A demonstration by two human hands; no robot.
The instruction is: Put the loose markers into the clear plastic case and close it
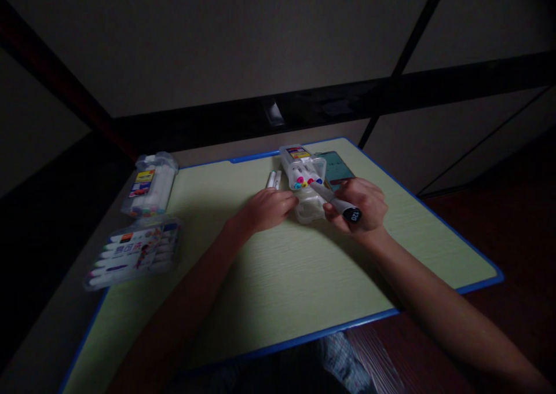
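Note:
My right hand [362, 204] is closed around a marker [324, 192] with a white barrel and a black end reading 120. Its far tip points at the mouth of a clear plastic marker case [285, 157], which lies open on its side. Several white markers with coloured ends [304, 177] sit inside that case. My left hand [268, 208] has its fingers curled together at the left edge of the case's open lid [309, 208]; the fingertips are partly hidden. Just beyond the left hand, loose white markers [273, 178] lie on the table.
A phone [336, 168] with a lit screen lies behind my right hand. At the left are a closed marker case [150, 185] and a flat clear pack of markers [132, 252]. The pale green table [260, 289] has a blue edge and meets a panelled wall at the back.

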